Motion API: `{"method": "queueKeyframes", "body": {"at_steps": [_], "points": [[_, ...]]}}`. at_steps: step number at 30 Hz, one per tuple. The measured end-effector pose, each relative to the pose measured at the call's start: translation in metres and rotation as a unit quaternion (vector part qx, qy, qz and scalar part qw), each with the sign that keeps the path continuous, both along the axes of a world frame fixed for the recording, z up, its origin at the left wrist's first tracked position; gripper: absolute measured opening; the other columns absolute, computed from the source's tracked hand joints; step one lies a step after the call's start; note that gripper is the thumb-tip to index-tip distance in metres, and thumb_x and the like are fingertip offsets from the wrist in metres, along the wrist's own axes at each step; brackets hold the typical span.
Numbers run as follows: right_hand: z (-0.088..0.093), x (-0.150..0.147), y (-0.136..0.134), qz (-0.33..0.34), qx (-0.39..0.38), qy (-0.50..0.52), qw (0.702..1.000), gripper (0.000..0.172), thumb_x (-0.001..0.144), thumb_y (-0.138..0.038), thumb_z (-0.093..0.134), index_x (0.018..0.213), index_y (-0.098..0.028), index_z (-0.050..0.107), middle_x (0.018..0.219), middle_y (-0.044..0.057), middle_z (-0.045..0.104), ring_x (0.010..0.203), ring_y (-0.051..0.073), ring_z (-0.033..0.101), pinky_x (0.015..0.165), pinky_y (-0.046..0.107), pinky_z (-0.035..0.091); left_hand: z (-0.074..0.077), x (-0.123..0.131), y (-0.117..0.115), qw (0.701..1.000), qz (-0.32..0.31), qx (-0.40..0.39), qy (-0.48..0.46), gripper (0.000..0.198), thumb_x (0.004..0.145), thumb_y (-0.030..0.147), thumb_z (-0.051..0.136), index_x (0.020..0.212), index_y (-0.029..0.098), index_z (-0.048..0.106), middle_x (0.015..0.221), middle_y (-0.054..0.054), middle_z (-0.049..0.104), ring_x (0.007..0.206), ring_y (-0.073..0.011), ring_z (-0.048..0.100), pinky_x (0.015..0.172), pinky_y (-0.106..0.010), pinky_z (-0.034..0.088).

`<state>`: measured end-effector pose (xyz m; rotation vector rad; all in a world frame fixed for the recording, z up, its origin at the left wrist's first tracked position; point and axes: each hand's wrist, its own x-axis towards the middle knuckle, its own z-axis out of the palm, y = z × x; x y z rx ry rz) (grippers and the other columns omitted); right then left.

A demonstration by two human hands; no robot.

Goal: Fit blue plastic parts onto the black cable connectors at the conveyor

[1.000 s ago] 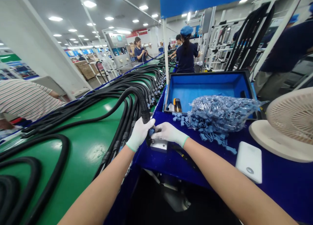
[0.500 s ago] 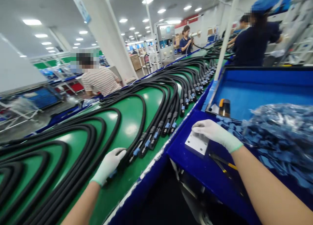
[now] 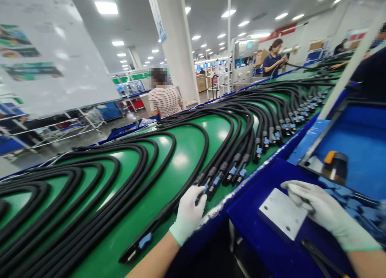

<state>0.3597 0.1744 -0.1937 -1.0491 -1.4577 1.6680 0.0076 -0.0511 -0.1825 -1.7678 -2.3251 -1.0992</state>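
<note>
My left hand [image 3: 188,211], in a white glove, has its thumb and fingers closed round the end of a black cable [image 3: 199,194] on the green bench. Below it lies another cable end with a light-blue clip [image 3: 145,240]. My right hand [image 3: 319,207], gloved too, is at the right edge of a silver metal plate [image 3: 282,213] with round holes. Its fingers are curled together, and what they may hold cannot be made out. Pliers [image 3: 321,256] lie below that hand, partly cut off by the frame.
Many looped black cables [image 3: 138,165] cover the green bench [image 3: 181,159]. At right are a blue tray [image 3: 364,137], an orange-and-black container [image 3: 334,165] and a pile of light-blue clips [image 3: 356,205]. A white post [image 3: 346,64] rises beside the bench. Several people are nearby.
The view has swung left. My left hand has left the nearer cable end, which now lies uncovered, and closed on one farther along. My right hand has moved from the plate's far side to its right edge.
</note>
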Motion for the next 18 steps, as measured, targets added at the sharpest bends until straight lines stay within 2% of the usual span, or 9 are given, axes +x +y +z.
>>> {"method": "queueKeyframes", "body": {"at_steps": [2,5,7,10,13,15,18], "points": [[0.008,-0.003,-0.003,0.040,-0.028,0.027,0.998,0.042,0.083,-0.054,0.072,0.099,-0.015,0.073,0.056,0.000,0.049,0.042,0.006,0.023,0.047,0.027,0.012,-0.004,0.014,0.002,0.999,-0.036,0.013,-0.008,0.022,0.098,0.028,0.056,0.114,0.026,0.071,0.114,-0.004,0.074,0.109,-0.0208,0.069,0.104,-0.036,0.052],[0.018,-0.006,-0.004,0.049,0.002,0.046,0.998,0.046,0.084,-0.054,0.069,0.098,-0.010,0.071,0.054,-0.002,0.050,0.043,0.006,0.023,0.046,0.025,0.010,-0.009,0.017,0.003,0.997,-0.079,0.027,0.009,0.021,0.096,0.028,0.059,0.112,0.026,0.073,0.109,-0.004,0.076,0.103,-0.0234,0.072,0.098,-0.037,0.056],[0.022,-0.007,-0.004,0.061,0.020,0.061,0.996,0.044,0.085,-0.052,0.066,0.098,-0.010,0.071,0.053,-0.002,0.050,0.043,0.006,0.023,0.045,0.024,0.011,-0.009,0.016,0.009,0.992,-0.122,0.008,0.021,0.020,0.095,0.030,0.060,0.111,0.028,0.074,0.107,-0.003,0.077,0.099,-0.0233,0.073,0.093,-0.034,0.058],[0.026,-0.008,-0.004,0.048,0.042,0.068,0.996,0.038,0.086,-0.046,0.064,0.093,-0.010,0.072,0.051,-0.003,0.050,0.042,0.007,0.025,0.045,0.024,0.012,-0.001,0.028,0.031,0.990,-0.137,0.014,0.012,0.021,0.095,0.035,0.060,0.107,0.028,0.075,0.106,-0.002,0.078,0.098,-0.0231,0.075,0.091,-0.032,0.060],[0.029,-0.008,-0.005,0.032,0.055,0.068,0.996,0.033,0.085,-0.041,0.064,0.091,-0.010,0.072,0.050,-0.003,0.051,0.041,0.007,0.026,0.045,0.024,0.013,0.009,0.055,0.063,0.991,-0.133,0.018,-0.026,0.026,0.095,0.039,0.057,0.109,0.027,0.076,0.110,-0.002,0.078,0.101,-0.0237,0.075,0.092,-0.032,0.061],[0.030,-0.008,-0.005,0.027,0.058,0.066,0.996,0.032,0.084,-0.040,0.064,0.090,-0.010,0.072,0.049,-0.003,0.052,0.040,0.007,0.027,0.044,0.024,0.014,0.009,0.074,0.082,0.988,-0.147,0.008,-0.050,0.029,0.095,0.039,0.055,0.111,0.026,0.076,0.113,-0.002,0.078,0.104,-0.0238,0.075,0.094,-0.032,0.061],[0.030,-0.006,-0.002,0.025,0.057,0.063,0.996,0.030,0.085,-0.038,0.063,0.090,-0.010,0.073,0.049,-0.002,0.053,0.040,0.007,0.030,0.044,0.024,0.015,-0.002,0.092,0.099,0.983,-0.174,0.003,-0.061,0.031,0.093,0.041,0.057,0.110,0.026,0.078,0.113,-0.001,0.078,0.106,-0.0245,0.074,0.098,-0.033,0.059]]}}
